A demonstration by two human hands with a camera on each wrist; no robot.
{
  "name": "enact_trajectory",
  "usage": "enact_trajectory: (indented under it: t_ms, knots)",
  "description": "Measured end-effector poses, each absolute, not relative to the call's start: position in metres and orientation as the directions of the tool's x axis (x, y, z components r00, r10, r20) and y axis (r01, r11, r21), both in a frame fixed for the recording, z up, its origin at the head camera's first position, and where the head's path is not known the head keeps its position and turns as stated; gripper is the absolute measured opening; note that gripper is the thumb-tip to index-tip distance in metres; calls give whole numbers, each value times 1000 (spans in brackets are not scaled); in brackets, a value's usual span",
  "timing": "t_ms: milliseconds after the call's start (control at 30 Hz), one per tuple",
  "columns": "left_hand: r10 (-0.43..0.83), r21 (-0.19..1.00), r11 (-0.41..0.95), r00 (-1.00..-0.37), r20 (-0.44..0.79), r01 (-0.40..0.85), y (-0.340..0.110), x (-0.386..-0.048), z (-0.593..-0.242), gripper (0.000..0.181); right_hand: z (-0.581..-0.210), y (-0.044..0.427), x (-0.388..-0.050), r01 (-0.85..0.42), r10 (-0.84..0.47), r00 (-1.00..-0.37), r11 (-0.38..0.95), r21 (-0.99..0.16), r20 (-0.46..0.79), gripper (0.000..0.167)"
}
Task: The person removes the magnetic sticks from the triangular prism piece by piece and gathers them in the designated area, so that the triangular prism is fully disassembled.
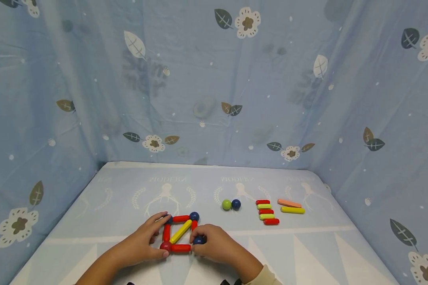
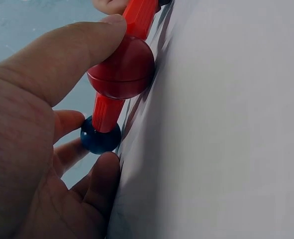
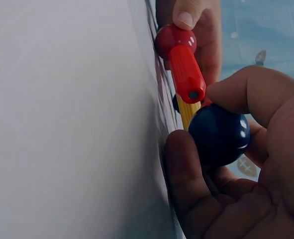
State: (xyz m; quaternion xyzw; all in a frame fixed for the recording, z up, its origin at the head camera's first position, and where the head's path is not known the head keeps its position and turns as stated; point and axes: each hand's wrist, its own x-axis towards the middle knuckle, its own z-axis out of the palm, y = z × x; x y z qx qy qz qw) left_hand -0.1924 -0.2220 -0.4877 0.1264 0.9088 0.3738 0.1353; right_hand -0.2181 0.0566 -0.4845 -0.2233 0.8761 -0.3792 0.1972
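Note:
Red rods (image 1: 180, 218), a yellow rod (image 1: 181, 232) set diagonally and balls form a four-sided frame on the table. My left hand (image 1: 139, 241) holds its left side, thumb on the red ball (image 2: 124, 69) and fingers around the far-left blue ball (image 2: 100, 137). With thumb and fingers my right hand (image 1: 215, 243) pinches the near-right blue ball (image 3: 219, 134). Beside that ball, the near red rod (image 3: 186, 72) shows its bare end in the right wrist view, apart from the ball. Another blue ball (image 1: 194, 216) sits at the far-right corner.
Behind and right of the frame, a green ball (image 1: 226, 204) and a blue ball (image 1: 236, 204) lie side by side. Farther right are several short red and green rods (image 1: 266, 211), plus an orange rod (image 1: 289, 203) and a yellow rod (image 1: 292, 210). A patterned curtain surrounds the table (image 1: 128, 213).

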Motion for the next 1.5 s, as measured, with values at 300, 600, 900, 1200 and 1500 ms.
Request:
enact_trajectory:
  t_ms: [300, 600, 900, 1200, 1500]
  knots:
    - [323, 705, 698, -934, -153, 126, -223, -191, -487, 106, -479, 73, -226, -109, -529, -823, 505, -856, -208, 11]
    - [310, 694, 711, -936, -169, 110, -221, -193, -488, 107, -485, 110, -244, -47, -423, -881, 520, -853, -210, 22]
    - [296, 683, 723, -940, -171, 103, -219, -194, -486, 108, -493, 136, -257, 15, -236, -959, 520, -854, -160, 33]
    - [311, 680, 723, -937, -161, 122, -221, -195, -488, 107, -499, 134, -259, 42, -138, -982, 515, -856, -131, 38]
    - [290, 680, 726, -941, -172, 100, -220, -196, -490, 108, -503, 134, -263, 62, -82, -990, 482, -874, -115, 36]
